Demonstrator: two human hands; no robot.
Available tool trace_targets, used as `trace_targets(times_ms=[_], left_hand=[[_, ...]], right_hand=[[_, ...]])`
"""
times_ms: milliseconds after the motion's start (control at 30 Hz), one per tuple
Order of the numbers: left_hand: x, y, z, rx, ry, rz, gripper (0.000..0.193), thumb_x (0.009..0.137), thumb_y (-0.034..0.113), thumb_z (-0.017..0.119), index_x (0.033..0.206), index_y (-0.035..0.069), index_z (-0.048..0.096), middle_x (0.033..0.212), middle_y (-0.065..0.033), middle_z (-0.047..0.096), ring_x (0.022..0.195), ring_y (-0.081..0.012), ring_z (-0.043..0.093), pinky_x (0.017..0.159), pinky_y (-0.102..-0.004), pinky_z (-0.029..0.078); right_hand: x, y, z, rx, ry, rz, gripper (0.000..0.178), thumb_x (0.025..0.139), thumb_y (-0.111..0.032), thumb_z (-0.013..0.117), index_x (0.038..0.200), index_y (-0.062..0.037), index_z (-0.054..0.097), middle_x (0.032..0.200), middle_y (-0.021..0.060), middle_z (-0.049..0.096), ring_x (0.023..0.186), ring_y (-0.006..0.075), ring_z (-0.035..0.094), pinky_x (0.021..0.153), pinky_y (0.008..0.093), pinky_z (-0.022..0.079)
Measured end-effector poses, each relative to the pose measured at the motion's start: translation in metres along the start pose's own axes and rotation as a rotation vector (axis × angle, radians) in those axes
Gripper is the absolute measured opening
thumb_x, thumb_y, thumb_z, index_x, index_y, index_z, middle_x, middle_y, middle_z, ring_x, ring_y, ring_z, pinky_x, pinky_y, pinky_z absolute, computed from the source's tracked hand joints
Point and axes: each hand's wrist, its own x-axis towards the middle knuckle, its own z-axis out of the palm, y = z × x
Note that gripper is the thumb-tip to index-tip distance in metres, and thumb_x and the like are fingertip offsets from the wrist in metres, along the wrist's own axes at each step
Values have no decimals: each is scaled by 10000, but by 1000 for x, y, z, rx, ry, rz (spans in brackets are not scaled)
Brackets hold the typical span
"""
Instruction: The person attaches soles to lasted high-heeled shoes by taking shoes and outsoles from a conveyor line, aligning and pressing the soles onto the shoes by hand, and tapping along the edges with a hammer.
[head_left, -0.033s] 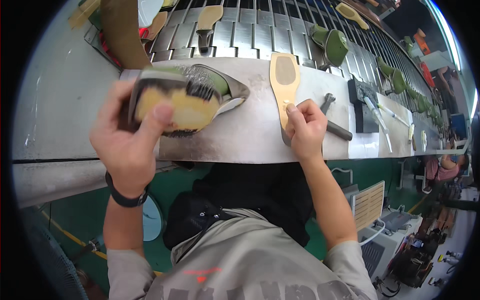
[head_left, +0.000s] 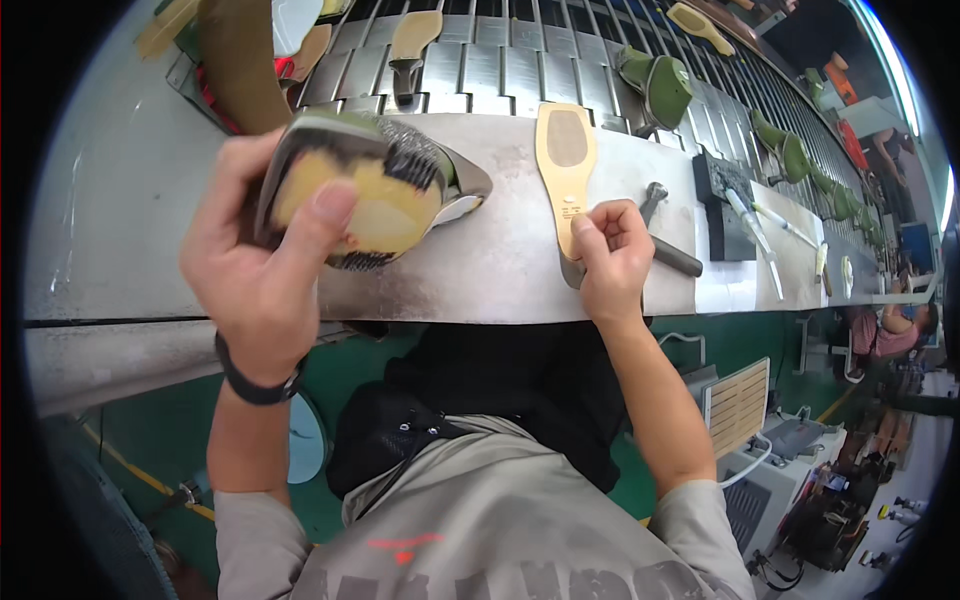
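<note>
In my left hand [head_left: 265,255] is an unsoled shoe [head_left: 385,205], its tan underside turned up toward me. The thumb presses on that underside while the fingers wrap round the near-left side. The upper is green with a dark, speckled edge, and the shoe is slightly blurred. Over the table's middle, the fingers of my right hand [head_left: 615,255] are pinched on the narrow end of a tan insole [head_left: 566,150]. A brown-grey oval pad sits on its wide end, and a dark tip shows below my fingers.
Right of my right hand lies a hammer [head_left: 672,250]. Beyond it stands a black block [head_left: 725,210] with brushes [head_left: 757,240] beside it. A slatted metal conveyor [head_left: 480,65] behind the table carries green shoes [head_left: 660,88] and another tan insole [head_left: 413,38].
The shoe and my left hand have shifted very slightly, with the shoe less blurred now. My right hand stays on the insole.
</note>
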Motion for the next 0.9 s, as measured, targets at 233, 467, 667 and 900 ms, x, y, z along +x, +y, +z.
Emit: trace_targets(times_ms=[233, 467, 667, 900], left_hand=[[33, -24, 55, -487, 80, 150, 398, 1069, 208, 658, 1338, -84, 630, 1219, -148, 731, 1075, -186, 708, 985, -341, 567], [59, 1, 42, -845, -301, -405, 527, 1129, 292, 477, 1494, -87, 492, 1492, -248, 583, 1347, -313, 614, 1146, -445, 511], [78, -27, 66, -806, -311, -593, 509, 1135, 312, 501, 1463, -77, 523, 1430, -233, 638, 1285, -301, 660, 1098, -433, 555], [67, -22, 69, -830, -258, -556, 497, 1139, 312, 482, 1462, -64, 517, 1435, -238, 635, 1288, -314, 659, 1106, -452, 543]], right_hand=[[-76, -9, -34, -318, -17, -124, 239, 968, -55, 724, 1168, 32, 625, 1548, 319, 529, 1328, 318, 619, 1068, 406, 490], [-173, -17, -59, 746, -118, 529, 444, 1111, -237, 496, 1460, 36, 463, 1471, 304, 585, 1324, 397, 641, 1043, 489, 571], [-139, 32, -22, 478, -402, 618, 330, 1061, -218, 652, 1167, 82, 739, 1184, 224, 755, 1050, 263, 741, 969, 374, 572], [-151, 32, -17, 438, -311, 658, 311, 1034, -191, 714, 1170, 89, 719, 1168, 213, 760, 997, 242, 751, 902, 354, 575]])
